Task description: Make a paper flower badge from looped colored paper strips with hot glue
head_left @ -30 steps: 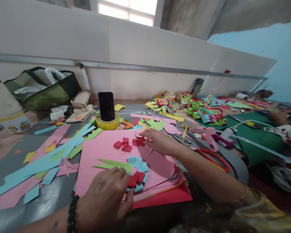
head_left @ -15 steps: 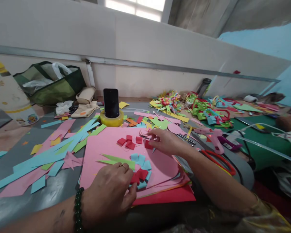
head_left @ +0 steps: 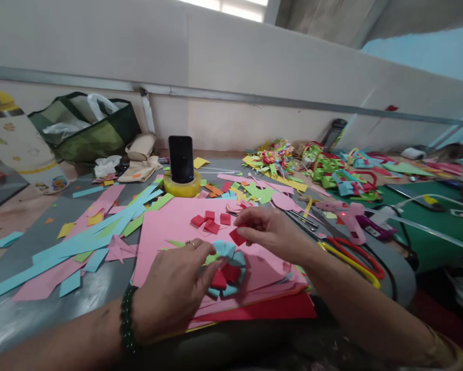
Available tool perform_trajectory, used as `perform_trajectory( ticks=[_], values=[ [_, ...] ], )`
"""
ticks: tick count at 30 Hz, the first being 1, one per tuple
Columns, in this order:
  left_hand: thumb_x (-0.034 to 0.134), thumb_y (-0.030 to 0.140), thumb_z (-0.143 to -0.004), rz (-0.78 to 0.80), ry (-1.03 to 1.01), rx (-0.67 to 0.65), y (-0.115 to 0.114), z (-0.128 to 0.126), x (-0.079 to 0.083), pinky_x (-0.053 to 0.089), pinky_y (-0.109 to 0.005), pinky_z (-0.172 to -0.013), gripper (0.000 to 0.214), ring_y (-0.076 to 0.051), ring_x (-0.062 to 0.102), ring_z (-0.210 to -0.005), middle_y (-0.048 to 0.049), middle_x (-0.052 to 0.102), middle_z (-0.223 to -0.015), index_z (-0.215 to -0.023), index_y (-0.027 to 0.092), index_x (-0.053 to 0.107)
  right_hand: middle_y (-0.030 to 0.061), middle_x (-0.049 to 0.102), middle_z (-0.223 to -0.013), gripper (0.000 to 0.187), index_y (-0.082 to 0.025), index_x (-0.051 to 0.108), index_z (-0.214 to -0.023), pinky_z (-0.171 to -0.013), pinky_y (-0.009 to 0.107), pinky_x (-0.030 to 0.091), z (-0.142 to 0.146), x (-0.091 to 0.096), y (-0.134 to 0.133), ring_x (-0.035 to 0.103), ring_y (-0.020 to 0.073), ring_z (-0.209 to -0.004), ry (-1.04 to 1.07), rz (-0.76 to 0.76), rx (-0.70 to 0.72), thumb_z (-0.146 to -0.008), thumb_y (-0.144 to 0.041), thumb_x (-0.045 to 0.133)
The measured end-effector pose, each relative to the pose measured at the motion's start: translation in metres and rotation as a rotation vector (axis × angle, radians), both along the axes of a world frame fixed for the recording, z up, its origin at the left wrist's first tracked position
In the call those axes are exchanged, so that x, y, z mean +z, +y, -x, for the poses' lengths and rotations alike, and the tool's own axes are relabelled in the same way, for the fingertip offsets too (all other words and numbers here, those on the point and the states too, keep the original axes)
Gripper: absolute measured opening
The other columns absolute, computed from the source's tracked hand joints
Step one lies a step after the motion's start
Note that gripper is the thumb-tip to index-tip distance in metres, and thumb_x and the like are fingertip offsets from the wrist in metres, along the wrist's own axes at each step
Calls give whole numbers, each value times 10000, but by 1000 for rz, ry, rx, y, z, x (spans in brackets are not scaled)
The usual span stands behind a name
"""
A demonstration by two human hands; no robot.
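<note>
My right hand (head_left: 264, 229) pinches a small red paper piece (head_left: 237, 236) between thumb and fingers, above a stack of pink paper (head_left: 159, 219). My left hand (head_left: 177, 281) grips the left edge of a paper flower (head_left: 237, 259) with light blue loops around its rim and red folded pieces in the middle. Its fingers partly hide the flower and a green paper leaf (head_left: 173, 243). Several loose red pieces (head_left: 211, 226) lie on the pink sheet, beyond both hands.
Blue paper strips (head_left: 74, 245) and pink scraps cover the left side. A phone (head_left: 181, 158) stands in a yellow tape roll (head_left: 183, 186). On the right are a pink glue gun (head_left: 349, 219) and scissors (head_left: 353, 263). Paper flowers (head_left: 275, 157) pile up at the back.
My right hand has drawn the red piece up off the sheet, toward the flower. My left fingers have closed around the flower's edge, which looks slightly raised. The view has shifted a little.
</note>
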State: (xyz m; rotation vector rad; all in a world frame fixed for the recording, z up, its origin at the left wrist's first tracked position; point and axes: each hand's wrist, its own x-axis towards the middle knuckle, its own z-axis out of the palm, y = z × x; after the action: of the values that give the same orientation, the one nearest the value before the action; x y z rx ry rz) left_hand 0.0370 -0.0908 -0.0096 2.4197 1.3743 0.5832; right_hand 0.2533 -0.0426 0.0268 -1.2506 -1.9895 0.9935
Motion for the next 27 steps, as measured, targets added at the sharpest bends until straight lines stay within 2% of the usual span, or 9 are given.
perform_trajectory(
  ticks=[3, 6, 8, 10, 12, 15, 18, 23, 27],
  values=[
    [484, 385, -927, 132, -269, 32, 12, 2, -1, 429, -271, -645, 229, -160, 591, -742, -23, 656, -934, -993, 207, 611, -23, 587, -675, 98, -149, 634, -829, -548, 200, 430, 18, 0, -15, 535, 85, -602, 14, -23, 34, -800, -243, 629],
    [534, 354, -892, 319, -516, -70, 24, 4, -1, 433, -235, -646, 216, -139, 571, -729, -10, 653, -820, -870, 167, 641, -13, 617, -718, 118, -150, 646, -850, -552, 191, 434, 29, -2, -24, 545, 81, -615, 62, -23, 81, -818, -264, 637],
    [530, 337, -886, 431, -597, -129, 27, 4, 1, 431, -223, -642, 238, -124, 550, -694, 1, 628, -734, -780, 147, 629, -9, 636, -732, 126, -152, 660, -870, -566, 189, 445, 32, -2, -26, 557, 83, -626, 80, -17, 106, -832, -268, 629],
    [523, 329, -884, 473, -617, -142, 27, 4, 2, 427, -219, -632, 244, -113, 527, -661, 9, 606, -700, -754, 141, 609, -5, 651, -728, 119, -153, 675, -871, -580, 190, 450, 30, 0, -25, 569, 88, -636, 62, -16, 118, -840, -253, 620],
    [495, 320, -898, 431, -567, -122, 24, 3, 2, 430, -230, -644, 233, -120, 536, -681, 1, 618, -738, -781, 147, 599, 1, 662, -729, 113, -154, 692, -849, -591, 197, 449, 26, 2, -22, 573, 96, -643, 12, -35, 114, -835, -242, 623],
    [438, 262, -907, 267, -342, -63, 17, 2, 0, 415, -258, -643, 204, -143, 540, -706, -14, 628, -784, -818, 168, 595, 8, 662, -707, 131, -154, 705, -828, -582, 212, 444, 20, 2, -16, 572, 109, -633, -56, -25, 83, -829, -257, 624],
    [460, 152, -825, 152, -130, -60, 11, 1, -2, 395, -269, -642, 149, -156, 535, -714, -14, 617, -776, -808, 185, 604, 3, 649, -660, 125, -152, 700, -785, -549, 213, 433, 17, -4, -12, 566, 110, -596, -113, 3, 46, -809, -253, 629],
    [449, 96, -774, 101, -16, -89, 9, 2, -3, 380, -279, -648, 186, -162, 537, -732, -18, 608, -784, -773, 191, 609, 2, 658, -630, 104, -161, 700, -711, -515, 203, 416, 19, -16, -10, 578, 107, -572, -258, -46, -16, -772, -205, 628],
    [440, 94, -780, 79, 13, -96, 8, 2, -3, 383, -294, -662, 206, -167, 540, -736, -20, 607, -787, -798, 190, 622, 3, 662, -616, 109, -161, 694, -706, -505, 199, 429, 20, -21, -9, 592, 109, -560, -247, -35, 6, -773, -205, 619]
  ],
)
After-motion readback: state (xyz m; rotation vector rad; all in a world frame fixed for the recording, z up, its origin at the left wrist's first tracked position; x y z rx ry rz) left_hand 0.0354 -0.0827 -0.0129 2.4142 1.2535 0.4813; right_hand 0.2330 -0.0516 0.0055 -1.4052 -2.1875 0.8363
